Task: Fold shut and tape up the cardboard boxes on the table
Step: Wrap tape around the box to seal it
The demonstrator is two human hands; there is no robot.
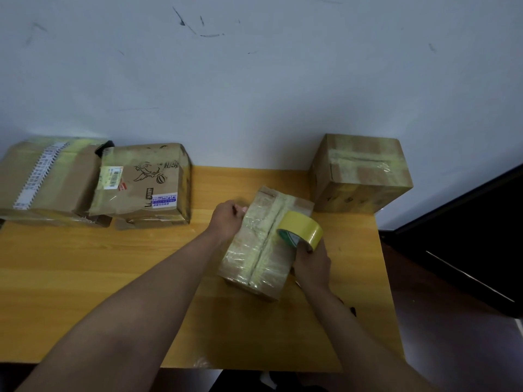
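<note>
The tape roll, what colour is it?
Yellow; the tape roll shows clearly in the head view.

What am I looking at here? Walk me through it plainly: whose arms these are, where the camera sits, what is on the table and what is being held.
There is no machine here. A person wears a camera on the head, looking forward and down, so the two bare arms reaching in from the bottom are that person's own.

The surface is a wooden table against a pale wall. In the middle lies a small cardboard box, folded shut, with yellowish tape along its top seam. The left hand holds the box's far left edge. The right hand grips a roll of yellow tape that sits on top of the box near its right side.

Other boxes stand at the back: a taped box on the right, a box with a printed cartoon and labels on the left, and beside it a flatter box with a long white label strip.
</note>
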